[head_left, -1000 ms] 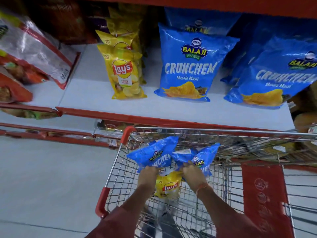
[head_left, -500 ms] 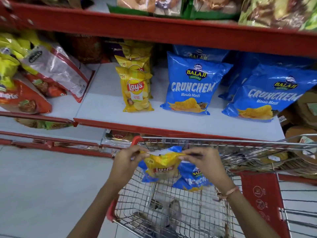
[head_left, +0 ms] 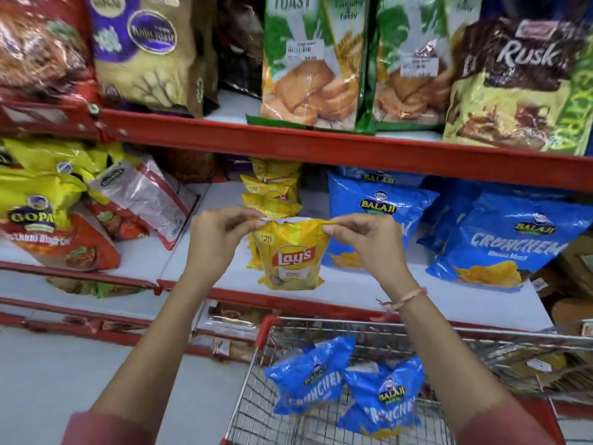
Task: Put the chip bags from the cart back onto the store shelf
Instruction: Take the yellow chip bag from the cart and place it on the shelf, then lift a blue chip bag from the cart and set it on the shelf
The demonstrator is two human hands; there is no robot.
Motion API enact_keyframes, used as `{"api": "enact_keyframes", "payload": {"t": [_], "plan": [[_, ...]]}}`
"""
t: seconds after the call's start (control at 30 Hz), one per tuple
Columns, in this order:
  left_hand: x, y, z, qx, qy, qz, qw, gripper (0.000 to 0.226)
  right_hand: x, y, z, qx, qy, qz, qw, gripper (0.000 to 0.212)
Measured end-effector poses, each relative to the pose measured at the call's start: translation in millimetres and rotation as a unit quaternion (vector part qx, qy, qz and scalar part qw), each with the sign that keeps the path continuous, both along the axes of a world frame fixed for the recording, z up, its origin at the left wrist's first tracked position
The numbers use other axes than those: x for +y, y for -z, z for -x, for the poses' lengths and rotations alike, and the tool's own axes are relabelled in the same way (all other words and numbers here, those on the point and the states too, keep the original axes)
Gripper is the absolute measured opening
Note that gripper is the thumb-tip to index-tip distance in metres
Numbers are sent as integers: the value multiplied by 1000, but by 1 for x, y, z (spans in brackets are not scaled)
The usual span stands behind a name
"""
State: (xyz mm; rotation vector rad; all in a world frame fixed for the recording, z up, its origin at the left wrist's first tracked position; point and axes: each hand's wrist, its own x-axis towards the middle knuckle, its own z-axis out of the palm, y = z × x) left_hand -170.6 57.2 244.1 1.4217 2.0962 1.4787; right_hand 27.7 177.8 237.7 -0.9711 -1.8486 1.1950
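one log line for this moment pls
left hand + right hand: grip yellow chip bag top | over shelf | two blue bags in cart
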Motion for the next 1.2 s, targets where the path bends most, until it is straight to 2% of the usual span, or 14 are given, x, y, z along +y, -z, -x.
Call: {"api": "enact_keyframes", "payload": {"t": [0.1, 0.27, 0.43, 0.53, 0.57, 0.63, 0.7, 0.8, 0.87, 0.9, 0.97, 1.0, 1.1, 1.2], "plan": [[20, 16, 17, 11, -11, 11, 1000, 10, 14, 12, 18, -29, 0, -1, 1000, 12], [39, 47, 35, -22, -22, 51, 998, 14, 25, 37, 36, -63, 15, -9, 998, 16], [22, 62, 27, -105, -85, 32, 990, 42, 20, 55, 31, -69, 31, -21, 997, 29], [-8, 85, 3, -138, -174, -13, 975, 38, 1, 73, 12, -40, 75, -92, 992, 20], [-19, 95, -8, -141, -175, -5, 974, 34, -7, 81, 3, -36, 74, -126, 989, 12], [-35, 122, -31, -118, -123, 74, 983, 28, -21, 104, -16, -74, 37, -196, 977, 7], [-47, 155, -49, -67, -43, 176, 981, 23, -27, 136, -36, -170, -47, -265, 948, 12], [-54, 199, -65, 29, 67, 294, 953, 19, -25, 186, -59, -335, -178, -287, 880, 27], [-51, 219, -69, 100, 127, 393, 905, 26, -24, 205, -69, -447, -234, -258, 824, 37], [-50, 226, -72, 149, 149, 445, 870, 31, -24, 214, -73, -491, -254, -247, 796, 45], [-50, 238, -78, 219, 161, 519, 810, 34, -26, 224, -78, -551, -263, -229, 758, 57], [-52, 242, -82, 233, 155, 539, 795, 32, -29, 225, -78, -561, -259, -243, 748, 56], [-60, 254, -89, 230, 117, 555, 791, 24, -37, 234, -74, -596, -228, -282, 716, 51], [-71, 257, -93, 205, 85, 536, 814, 23, -43, 229, -75, -606, -167, -245, 738, 48]]}}
